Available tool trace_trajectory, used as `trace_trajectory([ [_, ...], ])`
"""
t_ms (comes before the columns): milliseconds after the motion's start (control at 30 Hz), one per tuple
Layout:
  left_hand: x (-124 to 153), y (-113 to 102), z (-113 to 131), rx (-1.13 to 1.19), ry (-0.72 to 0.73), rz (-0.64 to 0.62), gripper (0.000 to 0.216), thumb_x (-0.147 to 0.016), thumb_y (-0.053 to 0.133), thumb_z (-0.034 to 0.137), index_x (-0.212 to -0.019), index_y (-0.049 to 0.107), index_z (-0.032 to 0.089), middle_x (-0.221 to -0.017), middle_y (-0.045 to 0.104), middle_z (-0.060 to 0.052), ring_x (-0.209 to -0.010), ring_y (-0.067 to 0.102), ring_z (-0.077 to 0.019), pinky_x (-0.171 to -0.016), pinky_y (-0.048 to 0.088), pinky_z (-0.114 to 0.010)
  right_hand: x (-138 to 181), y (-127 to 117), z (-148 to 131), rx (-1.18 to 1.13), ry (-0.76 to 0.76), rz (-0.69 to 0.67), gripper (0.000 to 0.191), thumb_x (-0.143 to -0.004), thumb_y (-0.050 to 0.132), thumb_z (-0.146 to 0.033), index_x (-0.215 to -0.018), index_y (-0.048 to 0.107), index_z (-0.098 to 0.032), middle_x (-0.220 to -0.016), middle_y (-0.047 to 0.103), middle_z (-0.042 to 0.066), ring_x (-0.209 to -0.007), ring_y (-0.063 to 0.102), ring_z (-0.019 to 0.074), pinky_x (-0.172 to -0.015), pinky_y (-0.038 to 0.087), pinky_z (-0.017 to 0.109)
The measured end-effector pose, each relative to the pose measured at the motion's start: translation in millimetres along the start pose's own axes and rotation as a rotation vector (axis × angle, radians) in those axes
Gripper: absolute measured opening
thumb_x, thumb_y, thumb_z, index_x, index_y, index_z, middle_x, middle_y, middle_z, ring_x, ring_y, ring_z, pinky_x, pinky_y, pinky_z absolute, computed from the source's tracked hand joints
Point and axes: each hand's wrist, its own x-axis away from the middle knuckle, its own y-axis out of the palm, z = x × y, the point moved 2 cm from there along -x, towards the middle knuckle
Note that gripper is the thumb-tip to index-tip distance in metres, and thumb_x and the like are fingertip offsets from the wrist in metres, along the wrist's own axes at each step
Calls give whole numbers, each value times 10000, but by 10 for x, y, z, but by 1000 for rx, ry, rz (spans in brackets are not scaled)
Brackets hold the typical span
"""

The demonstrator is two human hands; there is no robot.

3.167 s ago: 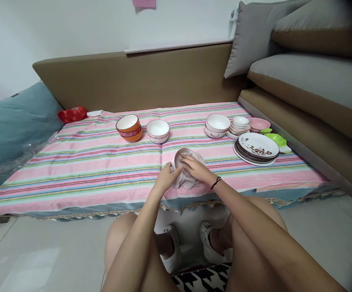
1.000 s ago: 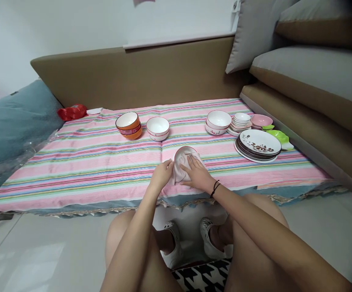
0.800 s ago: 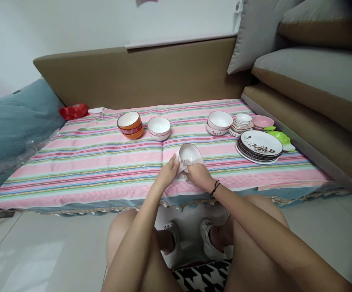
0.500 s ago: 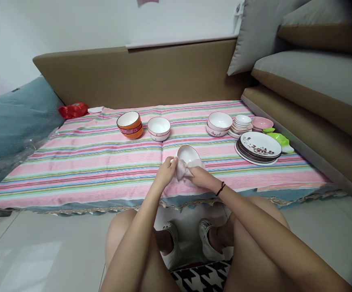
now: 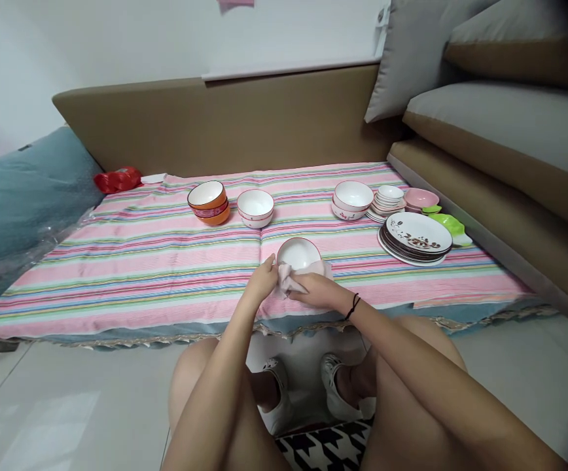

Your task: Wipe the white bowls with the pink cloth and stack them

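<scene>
A white bowl with a thin red rim (image 5: 300, 252) is held low over the front of the striped cloth, its inside facing up. My left hand (image 5: 263, 278) grips the bowl's left edge, thumb at the rim. Bunched against the near side of the bowl is a pale cloth (image 5: 288, 281). My right hand (image 5: 316, 290) is closed on this cloth and presses it to the bowl. The near wall of the bowl is hidden behind the cloth and fingers.
Orange and red bowls (image 5: 208, 203) and white bowls (image 5: 255, 208) stand stacked at centre left. Toward the right are more white bowls (image 5: 353, 199), small dishes (image 5: 389, 196), a pink bowl (image 5: 421, 198), plates (image 5: 419, 235) and a green dish (image 5: 451, 226). Grey cushions (image 5: 504, 124) rise at the right.
The bowl has tilted or turned slightly and shifted a little left. My right hand has slid left with the cloth along the bowl's near side.
</scene>
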Motion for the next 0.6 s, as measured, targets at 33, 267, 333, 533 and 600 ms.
trace_trajectory([
  [33, 6, 0, 1, -2, 9, -1, 560, -897, 430, 254, -1432, 453, 90, -1189, 688, -136, -1094, 628, -249, -980, 453, -375, 17, 21, 37, 82, 22, -7, 413, -870, 644, -395, -1192, 615, -138, -1178, 675, 165, -1074, 635, 284, -904, 472, 375],
  [267, 50, 40, 56, -24, 31, -59, 658, -919, 466, 368, -1506, 332, 104, -1028, 718, -113, -976, 655, -238, -898, 469, -348, -8, 54, 81, 375, 171, 75, 682, -762, 773, -394, -1343, 543, -123, -1366, 538, 247, -1315, 459, 403, -1063, 357, 522],
  [333, 50, 35, 64, -60, 19, -59, 659, -924, 460, 378, -1512, 321, 116, -1031, 715, -111, -988, 652, -243, -901, 461, -346, -41, 47, 26, 258, 142, 30, 491, -865, 660, -374, -1269, 586, -106, -1177, 664, 209, -1124, 618, 340, -942, 464, 437],
  [533, 62, 22, 51, -149, -29, -64, 702, -912, 489, 407, -1530, 280, 148, -1125, 698, -143, -1037, 646, -270, -913, 451, -360, -33, 55, 52, 153, 13, 20, 435, -868, 623, -234, -1286, 576, -122, -1293, 622, 163, -1179, 592, 297, -1005, 450, 409],
  [600, 75, 27, 51, -128, -17, -70, 711, -902, 519, 415, -1525, 295, 156, -1166, 684, -152, -1072, 636, -273, -942, 440, -365, -8, 54, 116, 294, 90, 56, 591, -793, 718, -265, -1334, 554, -94, -1446, 471, 225, -1350, 429, 373, -1116, 336, 494],
])
